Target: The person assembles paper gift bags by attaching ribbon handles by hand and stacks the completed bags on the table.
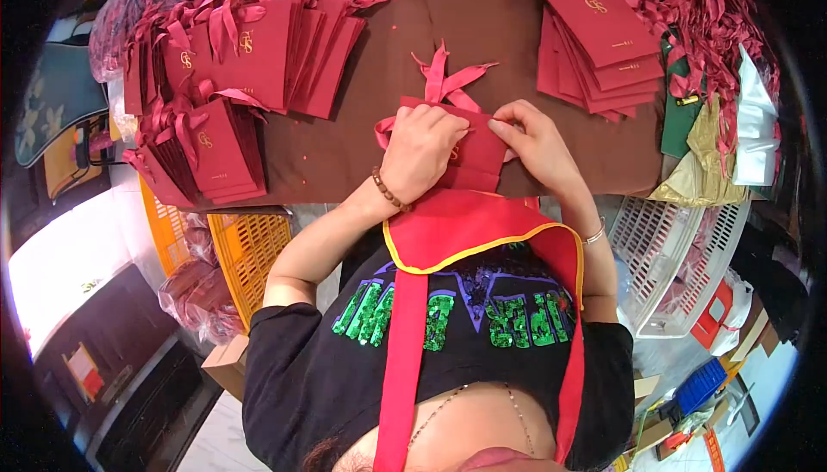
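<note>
A small dark-red paper gift bag (479,160) lies at the table's near edge, in front of my chest. Red ribbon (439,80) loops out past its far edge. My left hand (420,152), with a beaded bracelet on the wrist, is closed over the bag's left part, its fingertips gripping the upper edge and covering much of the front. At the upper right corner, my right hand (538,146) pinches the bag's edge between thumb and forefinger. Whether ribbon is also caught between the fingers of either hand is hidden.
Upright red bags with ribbons (250,50) crowd the table's left, with a smaller group (220,149) nearer. A fanned stack of flat red bags (599,37) lies right, beside heaped ribbons (719,37). A yellow crate (251,257) and a white crate (663,261) stand below the table edge.
</note>
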Motion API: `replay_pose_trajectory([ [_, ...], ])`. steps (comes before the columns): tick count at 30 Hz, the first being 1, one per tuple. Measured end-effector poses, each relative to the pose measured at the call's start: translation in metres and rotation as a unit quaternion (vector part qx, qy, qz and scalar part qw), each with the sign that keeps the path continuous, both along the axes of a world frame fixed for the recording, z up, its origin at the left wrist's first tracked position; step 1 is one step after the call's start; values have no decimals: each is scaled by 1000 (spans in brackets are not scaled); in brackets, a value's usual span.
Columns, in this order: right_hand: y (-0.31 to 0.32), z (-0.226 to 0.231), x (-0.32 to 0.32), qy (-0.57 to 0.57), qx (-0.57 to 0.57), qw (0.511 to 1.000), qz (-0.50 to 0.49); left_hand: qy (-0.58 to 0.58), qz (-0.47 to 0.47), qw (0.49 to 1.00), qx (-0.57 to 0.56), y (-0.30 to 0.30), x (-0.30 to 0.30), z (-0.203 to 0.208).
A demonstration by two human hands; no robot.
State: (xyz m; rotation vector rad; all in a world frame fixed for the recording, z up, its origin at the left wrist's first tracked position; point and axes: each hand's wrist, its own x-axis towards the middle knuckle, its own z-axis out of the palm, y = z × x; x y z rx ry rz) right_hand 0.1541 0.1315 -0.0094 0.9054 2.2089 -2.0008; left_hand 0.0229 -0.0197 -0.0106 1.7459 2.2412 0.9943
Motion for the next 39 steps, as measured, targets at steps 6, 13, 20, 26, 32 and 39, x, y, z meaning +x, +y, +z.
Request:
replay_pose_trajectory([
  [6, -3, 5, 1, 11, 0, 1000, -7, -1, 23, 1000, 13, 6, 6, 1],
  [13, -5, 3, 3, 22, 10, 1000, -15, 9, 14, 1000, 6, 9, 8, 3],
  [20, -9, 3, 3, 31, 45, 998, -23, 20, -11, 1000, -4, 13, 7, 6],
  [26, -10, -5, 7, 47, 48, 997, -28, 41, -21, 999, -18, 17, 8, 6],
  [32, -15, -6, 8, 138, 229, 964, 3, 111, -11, 993, -29, 21, 16, 9],
  [39, -25, -5, 18, 150, 167, 974, -35, 112, -20, 993, 26, 15, 7, 11],
])
